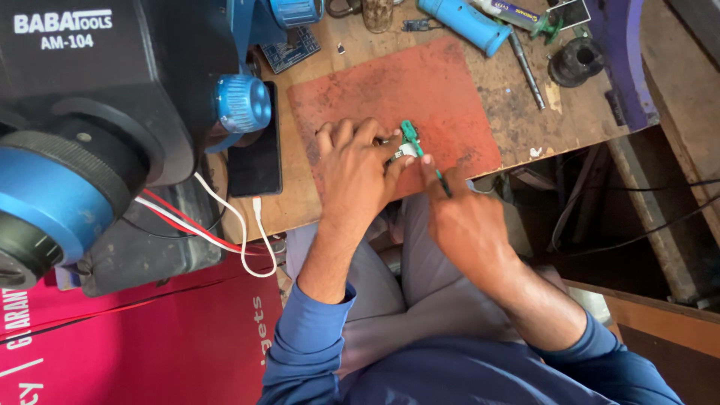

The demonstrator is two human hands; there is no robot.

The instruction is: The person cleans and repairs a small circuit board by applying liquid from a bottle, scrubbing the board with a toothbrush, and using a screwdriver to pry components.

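My left hand [358,171] lies palm down on a worn red mat [390,97], its fingers pinning a small silvery part [403,151] against the mat. My right hand [465,221] grips a thin green-handled screwdriver [417,147] like a pen. The green handle rises over the small part; the tip end is hidden by my fingers. Both hands meet near the mat's front edge, above my lap.
A large black and blue microscope head [97,127] fills the left. A dark phone [256,150] with a white cable [251,225] lies beside the mat. Blue-handled tools [465,24], a metal rod [525,67] and a black ring [576,61] sit at the back. Cables hang below the table's right edge.
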